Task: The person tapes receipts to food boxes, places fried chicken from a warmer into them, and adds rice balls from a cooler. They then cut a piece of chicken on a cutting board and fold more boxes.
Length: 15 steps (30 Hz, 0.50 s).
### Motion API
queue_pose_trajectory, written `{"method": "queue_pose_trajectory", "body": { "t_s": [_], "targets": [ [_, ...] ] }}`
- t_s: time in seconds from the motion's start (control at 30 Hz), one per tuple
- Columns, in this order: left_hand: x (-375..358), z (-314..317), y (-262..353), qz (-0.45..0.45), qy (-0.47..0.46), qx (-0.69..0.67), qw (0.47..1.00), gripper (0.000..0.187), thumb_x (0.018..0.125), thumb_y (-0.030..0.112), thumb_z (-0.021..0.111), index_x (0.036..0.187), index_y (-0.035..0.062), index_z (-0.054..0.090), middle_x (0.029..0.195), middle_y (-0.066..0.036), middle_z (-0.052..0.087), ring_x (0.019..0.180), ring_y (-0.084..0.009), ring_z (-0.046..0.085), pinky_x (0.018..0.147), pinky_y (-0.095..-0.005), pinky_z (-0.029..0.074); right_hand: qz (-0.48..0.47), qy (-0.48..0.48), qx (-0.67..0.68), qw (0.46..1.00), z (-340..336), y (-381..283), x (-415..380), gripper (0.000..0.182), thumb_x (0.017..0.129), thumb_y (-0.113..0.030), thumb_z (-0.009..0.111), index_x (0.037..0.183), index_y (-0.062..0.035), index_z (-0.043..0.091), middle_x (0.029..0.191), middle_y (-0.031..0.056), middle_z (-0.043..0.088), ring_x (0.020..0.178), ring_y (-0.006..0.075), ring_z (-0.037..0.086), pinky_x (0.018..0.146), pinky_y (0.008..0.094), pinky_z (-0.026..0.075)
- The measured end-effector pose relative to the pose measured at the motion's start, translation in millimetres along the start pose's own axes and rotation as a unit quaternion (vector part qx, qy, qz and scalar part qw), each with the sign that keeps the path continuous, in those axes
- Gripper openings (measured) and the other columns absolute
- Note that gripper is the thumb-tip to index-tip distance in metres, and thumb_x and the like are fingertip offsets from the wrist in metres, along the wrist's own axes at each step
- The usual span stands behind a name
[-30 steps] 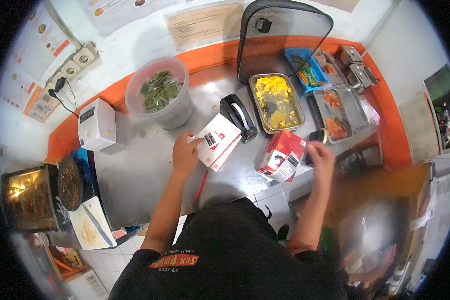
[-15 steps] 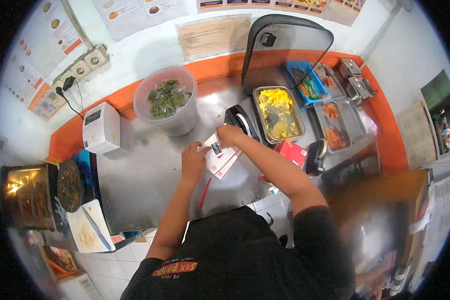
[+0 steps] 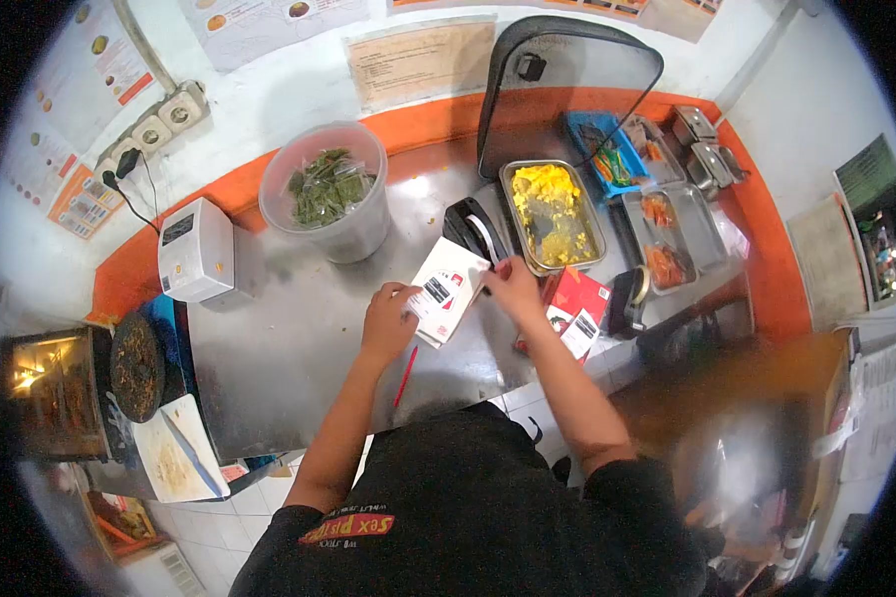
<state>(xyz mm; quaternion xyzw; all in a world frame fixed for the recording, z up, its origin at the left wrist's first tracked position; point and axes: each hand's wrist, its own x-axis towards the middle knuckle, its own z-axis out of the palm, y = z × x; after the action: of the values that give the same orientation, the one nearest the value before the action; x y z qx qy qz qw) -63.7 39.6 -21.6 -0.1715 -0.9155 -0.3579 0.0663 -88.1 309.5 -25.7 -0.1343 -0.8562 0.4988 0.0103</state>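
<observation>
A flat white printed packet (image 3: 451,301) with a black-and-white label and red marks lies tilted over the steel table, its lower edge looking layered. My left hand (image 3: 388,323) grips its left edge, thumb on top near the label. At the right edge, the fingers of my right hand (image 3: 513,289) are bent and pinched against the packet's side. Just beyond stands a black device with a pale curved strip (image 3: 478,229), perhaps a tape dispenser. To the right of my right hand lies a red packet (image 3: 579,296) with a white labelled piece (image 3: 577,333) on its near part.
A tub of bagged green leaves (image 3: 329,194), a white box-shaped device (image 3: 197,251) and a red pen (image 3: 405,376) are on the table (image 3: 279,368). Rightward are a tray of yellow food (image 3: 551,214), a blue basket (image 3: 607,149), metal trays and another black dispenser (image 3: 627,301).
My right hand has moved from the packet's top to its right edge, uncovering the printed face. The packet has turned slightly. The white labelled piece on the red packet shows more fully.
</observation>
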Motion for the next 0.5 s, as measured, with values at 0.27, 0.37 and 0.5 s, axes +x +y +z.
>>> {"method": "queue_pose_trajectory", "body": {
  "t_s": [0.27,0.37,0.5],
  "targets": [
    [7.3,1.4,-34.4,-0.277,-0.206,-0.431,0.834,0.071,0.083,0.017,0.058,0.151,0.0048,0.043,0.141,-0.012,0.056,0.129,-0.0233,0.053,0.112,-0.0360,0.036,0.239,-0.086,0.277,0.926,68.0,30.4,-86.0,0.088,0.086,-0.049,0.073,0.149,-0.0028,0.031,0.130,0.0159,0.056,0.110,0.0220,0.056,0.084,0.0414,0.048],
    [1.6,12.7,-62.0,-0.268,-0.265,-0.487,0.788,0.071,0.086,0.024,0.056,0.154,0.0092,0.041,0.146,-0.009,0.053,0.133,-0.0210,0.049,0.115,-0.0357,0.029,0.245,-0.147,0.374,0.882,61.3,15.6,-90.7,0.085,0.089,-0.051,0.066,0.152,-0.0073,0.028,0.134,0.0124,0.055,0.116,0.0214,0.053,0.096,0.0453,0.041],
    [-4.3,-5.5,-43.3,-0.299,-0.259,-0.468,0.790,0.070,0.091,0.030,0.053,0.156,0.0114,0.038,0.149,-0.005,0.051,0.136,-0.0187,0.046,0.115,-0.0370,0.029,0.237,-0.170,0.430,0.854,78.9,15.1,-95.1,0.070,0.094,-0.049,0.053,0.151,-0.0135,0.032,0.135,0.0058,0.056,0.122,0.0205,0.051,0.108,0.0432,0.032]
  ]
}}
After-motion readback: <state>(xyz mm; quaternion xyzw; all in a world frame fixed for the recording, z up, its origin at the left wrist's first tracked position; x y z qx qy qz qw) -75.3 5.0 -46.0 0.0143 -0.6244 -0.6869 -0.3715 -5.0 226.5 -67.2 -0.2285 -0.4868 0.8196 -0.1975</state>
